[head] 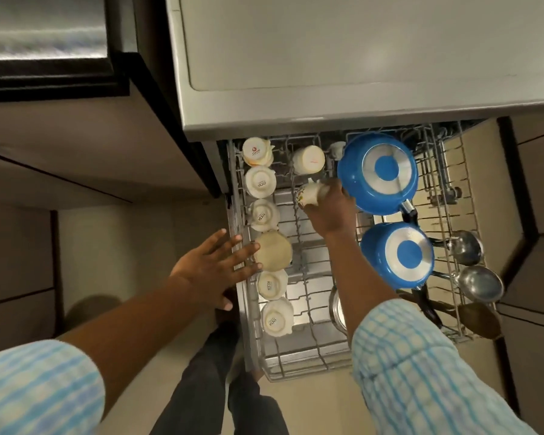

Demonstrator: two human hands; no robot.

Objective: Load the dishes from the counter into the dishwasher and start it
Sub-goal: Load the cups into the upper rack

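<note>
The dishwasher's upper wire rack (308, 368) is pulled out below the counter. My right hand (328, 211) grips a cream mug with a printed pattern (310, 193) over the rack's middle row. My left hand (215, 268) is spread flat, its fingers resting on the rack's left edge beside an upturned beige cup (274, 251). Several white cups (260, 182) stand upside down along the left row. Two blue pans (378, 172) (398, 255) lie bottom-up on the right.
Steel ladles (464, 248) (479, 283) and a dark ladle (479, 320) lie on the rack's right side. The grey counter top (358, 58) overhangs the rack's far end. Cabinet fronts flank both sides. My legs (214, 387) stand at the rack's near-left corner.
</note>
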